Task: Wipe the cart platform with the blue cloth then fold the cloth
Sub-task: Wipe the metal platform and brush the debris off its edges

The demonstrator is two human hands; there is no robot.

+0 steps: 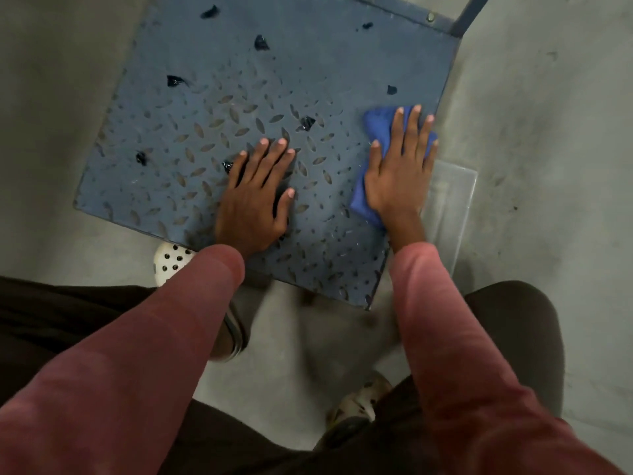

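Observation:
The cart platform (212,97) is a blue-grey metal plate with a worn tread pattern and several small black scraps on it. My left hand (255,193) rests flat on its near middle, fingers straight. My right hand (400,169) presses flat on the bunched blue cloth (378,126) at the platform's right edge, fingers spread over it. Most of the cloth is hidden under that hand; blue shows beyond the fingertips and by the wrist.
A clear plastic container (452,200) lies on the concrete floor just right of the platform, partly under my right hand. The cart's handle post (469,15) rises at the far right corner. My feet in light shoes (171,262) stand by the near edge.

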